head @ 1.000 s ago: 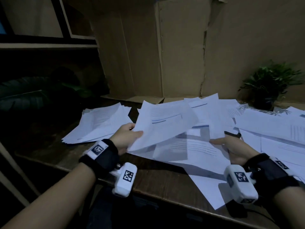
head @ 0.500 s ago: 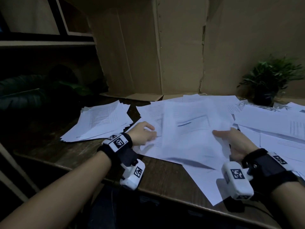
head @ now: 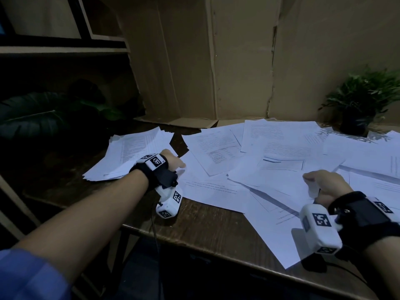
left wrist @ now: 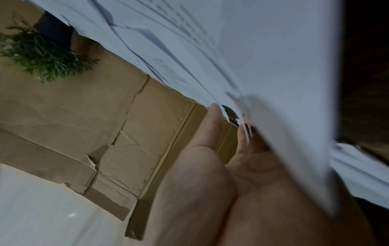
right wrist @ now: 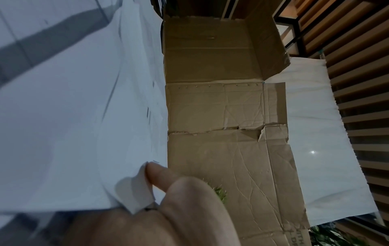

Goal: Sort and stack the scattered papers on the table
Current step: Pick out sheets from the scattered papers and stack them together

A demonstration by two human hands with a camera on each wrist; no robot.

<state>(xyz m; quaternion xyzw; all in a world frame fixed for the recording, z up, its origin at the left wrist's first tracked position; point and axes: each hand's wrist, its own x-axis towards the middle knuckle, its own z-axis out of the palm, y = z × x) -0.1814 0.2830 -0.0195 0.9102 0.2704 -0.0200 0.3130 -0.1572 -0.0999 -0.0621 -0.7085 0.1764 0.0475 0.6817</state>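
While gripped, two sheets [head: 287,187], one per hand [head: 329,187].

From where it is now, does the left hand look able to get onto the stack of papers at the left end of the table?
Probably yes. The left hand sits right at the near-right edge of the stack, nothing between them. It already holds a sheet, which may hinder a fresh grip.

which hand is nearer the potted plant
Right. The right hand is below and a little left of the potted plant; the left hand is far across the papers, by the stack.
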